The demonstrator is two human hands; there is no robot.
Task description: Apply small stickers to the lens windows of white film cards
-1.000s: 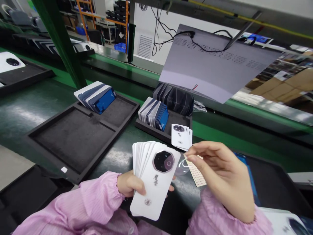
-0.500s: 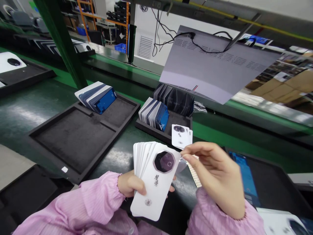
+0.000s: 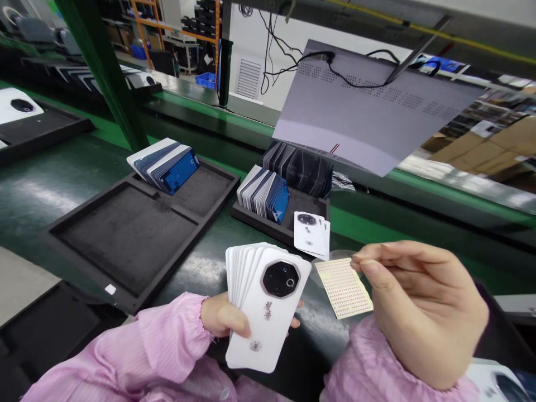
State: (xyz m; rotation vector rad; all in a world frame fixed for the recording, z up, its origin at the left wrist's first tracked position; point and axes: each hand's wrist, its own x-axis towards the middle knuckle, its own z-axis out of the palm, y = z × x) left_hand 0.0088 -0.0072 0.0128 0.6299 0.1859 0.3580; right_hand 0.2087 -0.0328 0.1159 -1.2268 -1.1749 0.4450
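My left hand point(image 3: 230, 319) grips a fanned stack of white phone back covers point(image 3: 268, 329), thumb on top and fingertips showing at the far edge. The front cover carries a dark octagonal camera window point(image 3: 280, 279), a line of dark characters and a round emblem. To the right, my right hand point(image 3: 414, 301) is closed in a pinch on a clear film point(image 3: 341, 255), hardly visible except for its curved edge. Below that film lies a pale yellow sticker sheet point(image 3: 345, 290) with rows of small marks. A few white covers point(image 3: 307, 234) lie just beyond.
A black tray point(image 3: 125, 240) at left holds a row of upright covers point(image 3: 165, 164). Another tray point(image 3: 259, 223) holds white, blue-backed and dark pieces. A grey panel point(image 3: 355, 111) hangs over the bench's back; a green post point(image 3: 104, 72) stands at left.
My right hand has moved right, away from the front cover's corner, drawing the clear film off the camera window, which now looks darker and clearer. My left hand stays nearly still.
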